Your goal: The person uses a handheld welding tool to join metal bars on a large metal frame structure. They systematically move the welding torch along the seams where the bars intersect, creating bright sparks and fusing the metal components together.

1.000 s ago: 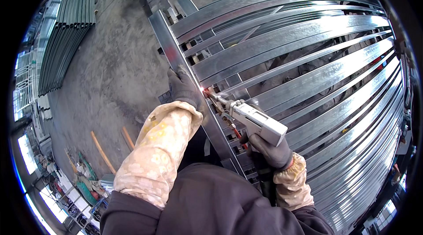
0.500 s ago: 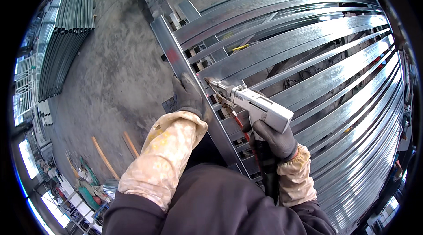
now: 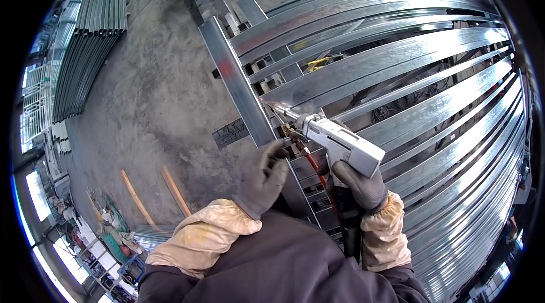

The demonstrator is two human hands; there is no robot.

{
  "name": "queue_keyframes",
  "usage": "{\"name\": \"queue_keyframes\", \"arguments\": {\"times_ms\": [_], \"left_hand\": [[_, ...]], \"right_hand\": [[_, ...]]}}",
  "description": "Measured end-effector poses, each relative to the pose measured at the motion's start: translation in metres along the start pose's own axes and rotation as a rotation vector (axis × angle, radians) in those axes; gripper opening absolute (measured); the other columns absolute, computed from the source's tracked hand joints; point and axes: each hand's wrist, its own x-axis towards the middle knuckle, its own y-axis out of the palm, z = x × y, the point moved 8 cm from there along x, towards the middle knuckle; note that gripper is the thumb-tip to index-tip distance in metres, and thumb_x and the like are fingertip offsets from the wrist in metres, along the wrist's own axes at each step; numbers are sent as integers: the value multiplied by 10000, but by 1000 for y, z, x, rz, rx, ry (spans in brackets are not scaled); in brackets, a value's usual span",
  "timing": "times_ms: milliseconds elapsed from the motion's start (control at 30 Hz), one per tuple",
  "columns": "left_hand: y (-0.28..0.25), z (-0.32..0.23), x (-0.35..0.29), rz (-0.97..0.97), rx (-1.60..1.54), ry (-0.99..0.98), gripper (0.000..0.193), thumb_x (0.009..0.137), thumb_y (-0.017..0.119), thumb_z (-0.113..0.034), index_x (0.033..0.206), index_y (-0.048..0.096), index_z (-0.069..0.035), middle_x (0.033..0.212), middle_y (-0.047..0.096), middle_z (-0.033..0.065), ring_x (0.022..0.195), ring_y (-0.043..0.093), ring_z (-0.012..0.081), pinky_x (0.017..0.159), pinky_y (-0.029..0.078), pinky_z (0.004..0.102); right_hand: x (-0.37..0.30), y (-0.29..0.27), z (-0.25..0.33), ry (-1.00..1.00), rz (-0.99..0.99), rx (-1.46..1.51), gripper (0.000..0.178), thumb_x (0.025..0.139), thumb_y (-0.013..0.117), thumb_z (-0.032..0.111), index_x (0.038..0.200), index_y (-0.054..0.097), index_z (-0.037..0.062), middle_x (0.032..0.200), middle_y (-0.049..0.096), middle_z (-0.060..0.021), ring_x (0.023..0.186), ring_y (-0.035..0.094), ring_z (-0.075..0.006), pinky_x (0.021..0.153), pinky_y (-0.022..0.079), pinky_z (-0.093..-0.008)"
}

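A silver handheld welding gun [image 3: 343,143] is gripped at its handle by my gloved right hand [image 3: 363,186]. Its copper-tipped nozzle points left, at the joint where a wide steel bar [image 3: 363,70] meets the end rail [image 3: 234,78] of a metal frame. A red hose [image 3: 311,161] hangs beneath the gun. My gloved left hand [image 3: 264,181] is over the near part of that rail, fingers loosely bent and apart, with nothing seen in it. Whether its fingertips touch the rail I cannot tell.
Many parallel steel bars [image 3: 454,184] spread to the right. Beyond the rail, a dark block [image 3: 231,132] juts out over the concrete floor [image 3: 164,87]. Bundled metal profiles [image 3: 102,7] lie far left, two wooden strips [image 3: 176,189] nearer. A yellow item [image 3: 318,64] shows between bars.
My left hand has come off the rail beside the nozzle and drawn back toward my body. The gun stays at the same joint, still in my right hand. The view has shifted slightly.
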Motion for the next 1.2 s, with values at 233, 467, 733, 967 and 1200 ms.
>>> {"name": "queue_keyframes", "arguments": {"times_ms": [233,467,733,967,1200], "left_hand": [[39,5,7,152,-195,-217,269,990,601,-94,1219,551,38,859,602,30,710,544,68,630,454,242],[41,6,6,194,-190,-206,414,975,554,-30,1374,486,60,960,578,43,757,505,75,656,437,239],[40,10,5,167,-223,-182,442,976,579,-27,1393,466,69,986,588,58,765,523,81,663,453,243],[38,10,4,157,-121,-128,493,986,602,-60,1439,445,57,1027,597,67,790,544,85,676,465,239],[39,13,2,168,-141,-168,520,971,589,-27,1459,427,52,1039,595,74,789,545,84,679,470,236]], "right_hand": [[7,1,-2,-62,-12,-36,465,984,595,82,1420,483,-33,981,677,-70,838,640,-110,728,532,-270],[8,2,-7,0,1,-18,487,986,593,82,1442,459,-24,958,675,-70,799,660,-119,699,539,-268],[9,0,-13,-31,3,-74,460,988,603,94,1416,480,-22,944,675,-57,788,650,-108,694,537,-266],[7,4,-6,-36,-1,-33,547,988,614,97,1485,419,-21,1009,669,-73,847,642,-113,741,535,-268],[5,3,-8,-12,11,-41,548,997,594,91,1497,401,-23,1007,671,-83,856,654,-129,752,538,-279]]}}
